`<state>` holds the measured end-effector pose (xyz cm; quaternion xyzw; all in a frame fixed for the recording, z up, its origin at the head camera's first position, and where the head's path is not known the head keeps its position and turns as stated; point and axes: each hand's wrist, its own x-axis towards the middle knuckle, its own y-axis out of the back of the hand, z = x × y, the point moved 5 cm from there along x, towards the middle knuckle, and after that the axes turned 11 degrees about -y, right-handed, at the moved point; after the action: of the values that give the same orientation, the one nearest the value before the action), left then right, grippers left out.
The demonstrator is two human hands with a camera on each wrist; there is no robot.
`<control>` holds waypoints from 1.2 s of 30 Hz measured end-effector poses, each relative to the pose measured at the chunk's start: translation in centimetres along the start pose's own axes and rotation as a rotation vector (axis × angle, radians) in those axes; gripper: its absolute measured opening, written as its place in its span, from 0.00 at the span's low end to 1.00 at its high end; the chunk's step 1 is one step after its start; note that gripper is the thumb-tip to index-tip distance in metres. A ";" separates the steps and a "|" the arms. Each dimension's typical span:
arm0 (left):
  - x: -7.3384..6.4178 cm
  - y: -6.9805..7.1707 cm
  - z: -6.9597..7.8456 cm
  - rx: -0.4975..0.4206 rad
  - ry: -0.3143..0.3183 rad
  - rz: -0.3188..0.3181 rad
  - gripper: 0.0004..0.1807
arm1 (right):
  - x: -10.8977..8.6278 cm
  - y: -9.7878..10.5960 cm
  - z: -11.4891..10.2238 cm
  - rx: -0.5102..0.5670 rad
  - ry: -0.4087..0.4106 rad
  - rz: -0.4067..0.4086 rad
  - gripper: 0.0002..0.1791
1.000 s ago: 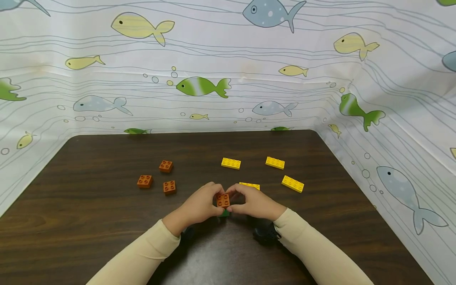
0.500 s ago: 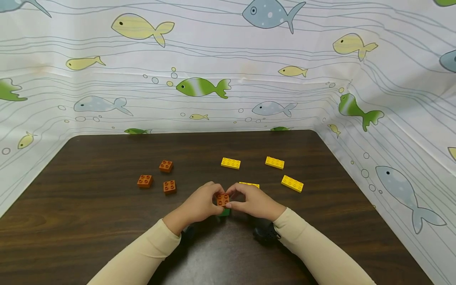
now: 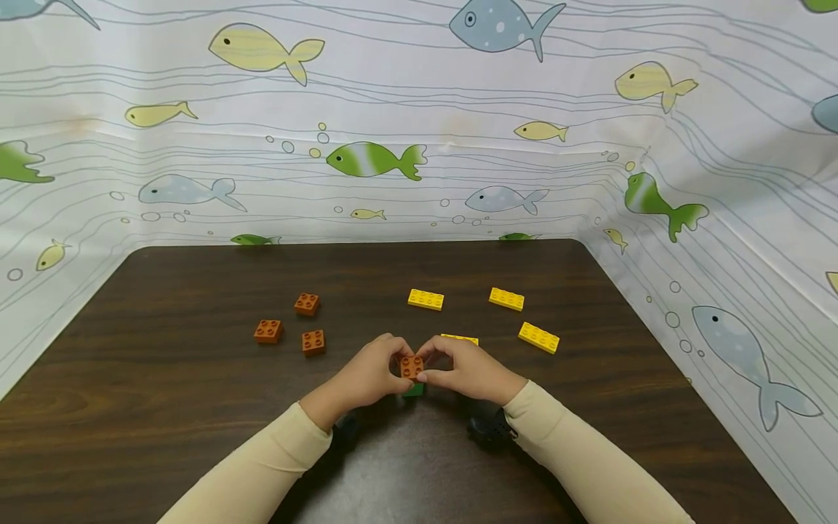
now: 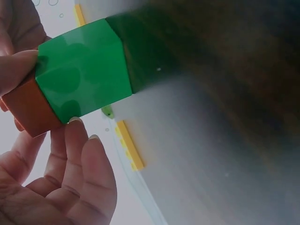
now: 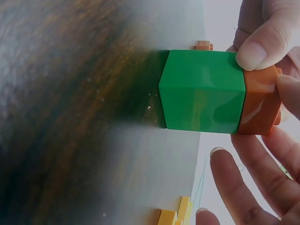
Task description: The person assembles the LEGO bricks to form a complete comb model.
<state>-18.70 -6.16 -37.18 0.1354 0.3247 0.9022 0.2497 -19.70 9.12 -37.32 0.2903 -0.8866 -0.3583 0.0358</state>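
Note:
An orange toy brick sits on top of a green brick, and the two are joined in the wrist views. My left hand holds the stack from the left, thumb on the near side by the seam. From the right, my right hand pinches the orange brick between thumb and fingers. In the left wrist view the green brick shows smooth faces. The right wrist view has the green brick close to the dark table, with the orange brick attached.
Three loose orange bricks, one nearest the hands, lie to the left. Several yellow bricks lie behind and to the right, among them a far one and a right one. A fish-print curtain borders the dark table.
The right thumb has shifted slightly onto the near corner of the orange brick. More of the green brick shows below. The hands otherwise hold their place.

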 end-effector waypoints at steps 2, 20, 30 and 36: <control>0.0 0.0 0.0 -0.004 -0.007 -0.002 0.15 | 0.0 0.0 0.0 -0.005 0.000 -0.002 0.15; 0.0 -0.1 0.0 -0.012 0.036 -0.019 0.15 | -0.2 -0.1 -0.3 -0.070 0.008 0.011 0.14; -0.2 -0.3 -0.3 -0.024 0.039 0.006 0.17 | 0.0 0.1 0.4 -0.040 0.012 -0.008 0.17; -0.2 -0.3 -0.2 -0.032 0.030 0.005 0.17 | 0.1 1.5 1.6 0.025 -0.018 0.072 0.22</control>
<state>-18.54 -6.19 -37.57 0.1188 0.3138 0.9097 0.2448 -20.98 10.91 -37.49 0.2553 -0.9013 -0.3481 0.0371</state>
